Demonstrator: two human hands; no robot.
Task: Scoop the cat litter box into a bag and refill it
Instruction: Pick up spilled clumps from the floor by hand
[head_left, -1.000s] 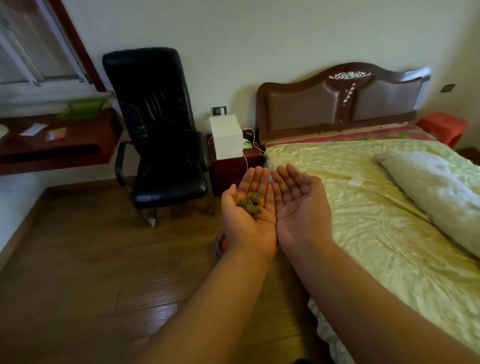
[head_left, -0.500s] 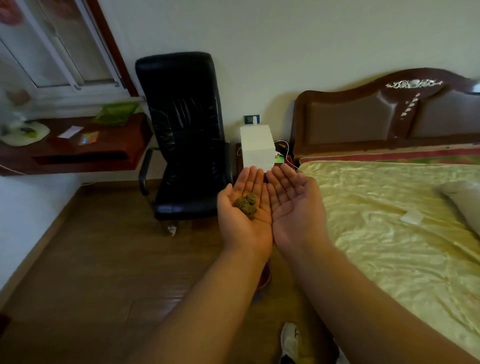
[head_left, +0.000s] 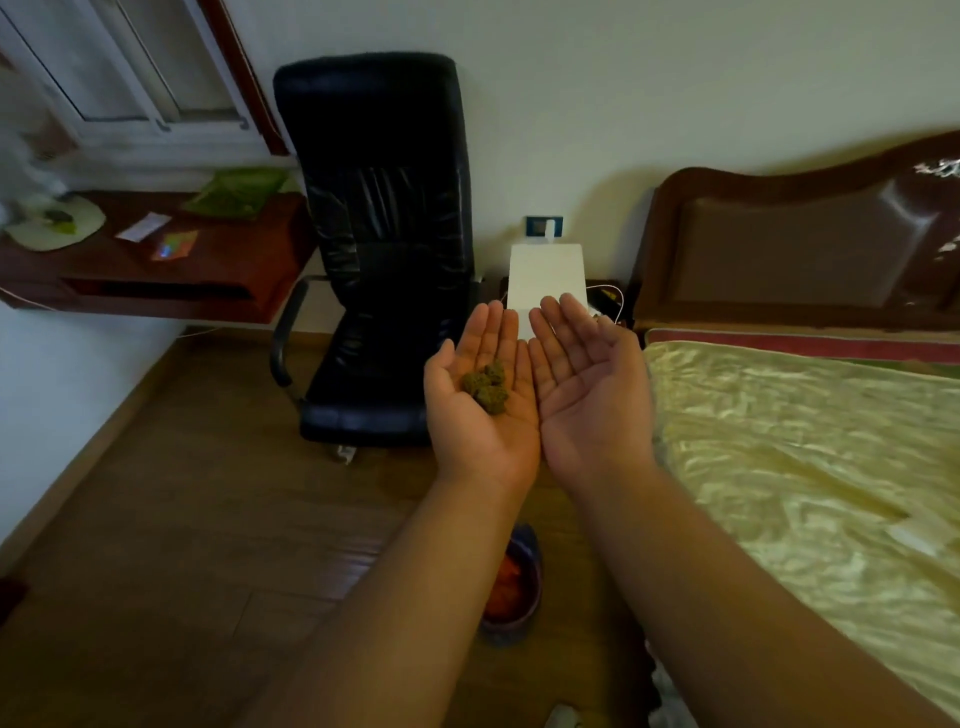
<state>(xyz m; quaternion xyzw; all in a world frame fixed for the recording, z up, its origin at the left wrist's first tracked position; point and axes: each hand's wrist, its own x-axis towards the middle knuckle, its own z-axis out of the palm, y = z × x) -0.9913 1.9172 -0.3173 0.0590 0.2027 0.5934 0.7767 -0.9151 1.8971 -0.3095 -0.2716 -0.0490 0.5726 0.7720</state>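
Both my hands are held out palm up, side by side, in the middle of the view. A few small olive-brown clumps (head_left: 487, 387) lie in the palm of my left hand (head_left: 480, 410), whose fingers are straight. My right hand (head_left: 587, 387) touches it along the little-finger edge and carries nothing. No litter box, bag or scoop shows in this view.
A black office chair (head_left: 379, 249) stands ahead against the wall, a dark wooden desk (head_left: 156, 275) at the left under a window. A white box (head_left: 545, 275) sits on a nightstand beside the bed (head_left: 805, 457) at the right. A slipper (head_left: 511, 587) lies on the wooden floor below my arms.
The view has swung left, so the bed has slid toward the right edge and more of the desk shows. My hands kept their cupped pose with the clumps.
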